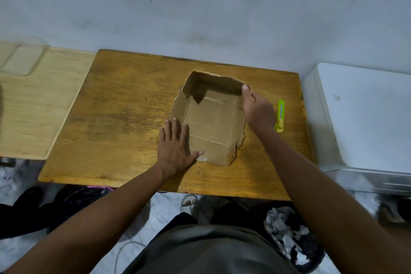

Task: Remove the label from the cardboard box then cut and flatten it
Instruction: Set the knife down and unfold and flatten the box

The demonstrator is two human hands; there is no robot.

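While the left hand [175, 144] presses flat on the box [211, 118], the right hand [259, 109] pinches its wall; fingers hidden.

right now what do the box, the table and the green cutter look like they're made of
Box: brown cardboard, matte, with creased folds and ragged cut edges.
Table: wood or wood veneer, going by the visible grain; amber varnish with a slight sheen, worn in patches.
Cutter: bright green casing, probably plastic; its centre strip looks metallic.
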